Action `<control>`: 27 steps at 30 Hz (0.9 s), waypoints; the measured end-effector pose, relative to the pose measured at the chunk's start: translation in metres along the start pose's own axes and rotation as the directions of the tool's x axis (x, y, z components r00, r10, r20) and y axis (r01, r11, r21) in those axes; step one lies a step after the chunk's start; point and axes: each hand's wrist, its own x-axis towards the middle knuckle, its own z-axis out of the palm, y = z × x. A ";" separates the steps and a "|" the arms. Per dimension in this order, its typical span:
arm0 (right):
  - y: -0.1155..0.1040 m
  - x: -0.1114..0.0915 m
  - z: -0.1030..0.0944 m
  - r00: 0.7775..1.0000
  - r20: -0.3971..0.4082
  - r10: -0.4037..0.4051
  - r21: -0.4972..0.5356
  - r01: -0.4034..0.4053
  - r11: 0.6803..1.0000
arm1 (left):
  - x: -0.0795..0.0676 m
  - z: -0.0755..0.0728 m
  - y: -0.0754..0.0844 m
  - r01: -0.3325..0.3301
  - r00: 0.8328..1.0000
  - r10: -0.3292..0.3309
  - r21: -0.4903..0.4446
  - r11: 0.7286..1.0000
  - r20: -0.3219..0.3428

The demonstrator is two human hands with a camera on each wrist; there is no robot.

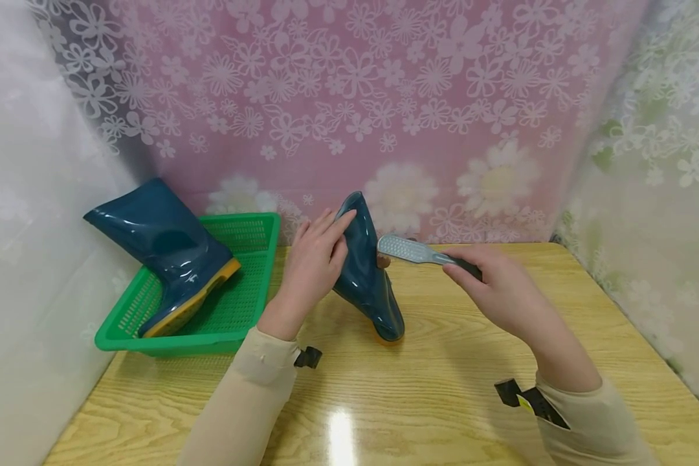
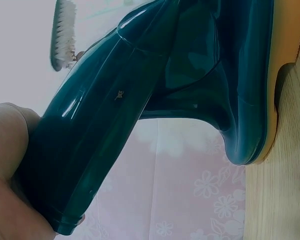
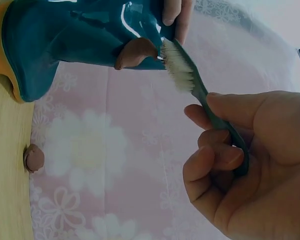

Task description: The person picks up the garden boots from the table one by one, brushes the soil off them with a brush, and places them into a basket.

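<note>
A dark teal rubber boot [image 1: 358, 259] with a yellow-orange sole stands on the table, its shaft leaning. My left hand [image 1: 314, 259] grips the shaft near its top opening. By its dark handle, my right hand [image 1: 501, 285] holds a scrub brush [image 1: 408, 249] with a grey back. In the right wrist view, pale bristles [image 3: 177, 67] face the shaft and meet it close to a brown, clay-like lump [image 3: 137, 54] stuck there. The left wrist view shows the shaft's other side, with a small pale mark [image 2: 119, 95]. The boot's opening is largely hidden by my left hand.
At the left, a green plastic basket [image 1: 272, 259] holds a second teal boot [image 1: 169, 236], tilted with its toe down. Another brown lump [image 3: 34, 158] sits on the wooden table [image 1: 443, 401] near the back. Flowered pink cloth [image 1: 326, 129] hangs behind, with pale sheets at both sides.
</note>
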 end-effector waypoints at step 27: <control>-0.005 0.000 0.005 1.000 0.012 0.027 -0.028 -0.027 0.999 | 0.000 0.000 0.000 -0.006 1.000 0.006 0.002 1.000 0.001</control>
